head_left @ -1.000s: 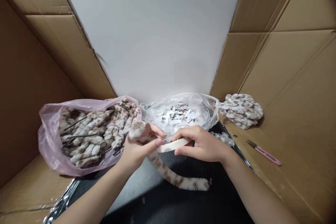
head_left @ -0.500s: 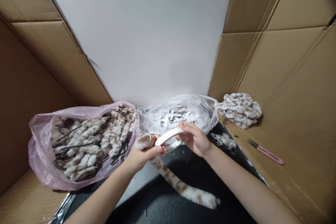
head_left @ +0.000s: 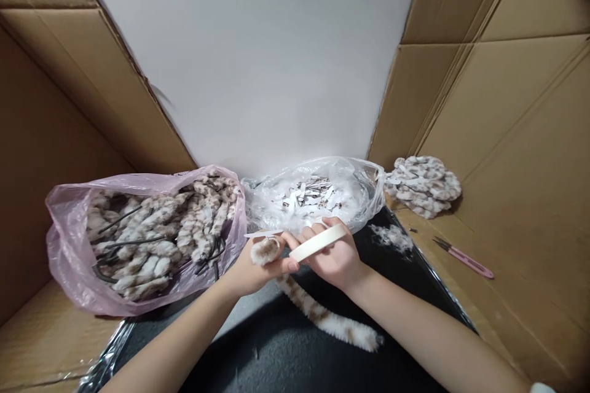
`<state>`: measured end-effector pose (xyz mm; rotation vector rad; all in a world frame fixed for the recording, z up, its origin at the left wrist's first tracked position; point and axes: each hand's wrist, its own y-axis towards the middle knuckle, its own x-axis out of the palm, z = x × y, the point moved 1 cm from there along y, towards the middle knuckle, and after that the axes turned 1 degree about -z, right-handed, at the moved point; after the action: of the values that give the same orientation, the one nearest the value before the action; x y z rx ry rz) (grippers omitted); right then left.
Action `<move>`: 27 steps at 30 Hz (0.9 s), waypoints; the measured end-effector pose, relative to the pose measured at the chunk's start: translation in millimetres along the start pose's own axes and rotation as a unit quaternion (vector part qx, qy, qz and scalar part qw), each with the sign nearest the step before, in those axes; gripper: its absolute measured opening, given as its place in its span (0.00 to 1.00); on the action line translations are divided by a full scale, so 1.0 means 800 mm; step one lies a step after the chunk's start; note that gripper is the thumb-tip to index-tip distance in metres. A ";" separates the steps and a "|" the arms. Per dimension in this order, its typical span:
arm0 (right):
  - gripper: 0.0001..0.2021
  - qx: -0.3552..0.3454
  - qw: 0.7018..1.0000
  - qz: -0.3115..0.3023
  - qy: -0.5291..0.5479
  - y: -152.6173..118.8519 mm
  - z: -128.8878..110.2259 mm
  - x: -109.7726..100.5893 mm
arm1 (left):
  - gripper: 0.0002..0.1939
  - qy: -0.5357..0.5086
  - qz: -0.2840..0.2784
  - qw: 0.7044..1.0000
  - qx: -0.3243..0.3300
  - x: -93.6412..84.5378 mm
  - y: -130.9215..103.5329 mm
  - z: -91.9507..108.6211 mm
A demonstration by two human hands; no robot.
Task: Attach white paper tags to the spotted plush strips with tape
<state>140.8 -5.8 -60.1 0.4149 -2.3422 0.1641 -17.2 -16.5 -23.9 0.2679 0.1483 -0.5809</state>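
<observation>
At the lower middle of the frame the left hand (head_left: 258, 270) is closed around the upper end of a furry strip (head_left: 322, 317), brown and white, whose rounded tip shows just above the thumb. The rest of the strip hangs down to the right and lies on the dark bench (head_left: 286, 356), ending in a white tuft at the lower centre. The right hand (head_left: 334, 258) touches the left one and pinches a roll of white tape (head_left: 318, 241) between thumb and fingers, the roll tilted with its right side higher. A short loose end of tape sticks out to the left, above the strip's tip.

Left of the hands lies a pink plastic bag (head_left: 138, 239) full of similar furry strips with dark wires. Just behind the hands is a clear plastic bag (head_left: 318, 193) of small white scraps. At the right, on cardboard (head_left: 507, 196), sits a heap of furry pieces (head_left: 424, 185), and nearer the frame's edge a pair of pink snips (head_left: 463, 256). A tuft of fluff (head_left: 391, 236) lies on the bench beside the right hand.
</observation>
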 end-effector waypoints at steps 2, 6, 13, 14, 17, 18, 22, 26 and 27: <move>0.23 -0.023 0.998 0.043 -0.042 -0.002 -0.001 0.003 | 0.17 -0.001 0.013 1.000 0.002 0.000 -0.001 0.001; 0.16 -0.107 0.970 0.004 -0.219 -0.010 -0.026 0.012 | 0.17 0.060 0.034 0.997 -0.031 0.003 -0.002 0.005; 0.20 -0.119 0.893 -0.005 -0.434 -0.017 -0.033 0.012 | 0.14 0.039 0.005 0.996 -0.081 0.014 0.000 0.014; 0.21 -0.121 0.899 0.003 -0.421 -0.016 -0.031 0.011 | 0.14 0.028 -0.005 0.996 -0.081 0.014 0.000 0.014; 0.22 -0.122 0.924 0.034 -0.360 -0.012 -0.027 0.007 | 0.14 0.004 -0.025 0.997 -0.072 0.009 0.001 0.013; 0.21 -0.118 0.934 0.046 -0.333 -0.011 -0.027 0.007 | 0.14 -0.002 -0.028 0.997 -0.069 0.006 0.001 0.011; 0.20 -0.068 0.976 0.085 -0.190 -0.009 -0.030 0.007 | 0.15 -0.019 -0.037 0.998 -0.052 -0.001 0.001 0.003; 0.21 0.028 0.996 0.079 -0.040 -0.006 -0.030 0.005 | 0.12 -0.031 -0.040 0.998 -0.027 -0.001 0.000 0.003; 0.21 0.053 0.996 0.070 -0.016 -0.004 -0.028 0.004 | 0.11 -0.033 -0.040 0.998 -0.020 0.000 -0.001 0.004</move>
<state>154.4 -4.7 -42.0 0.3060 -2.4021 0.3534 -17.3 -17.8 -20.9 0.2038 0.1081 -0.6655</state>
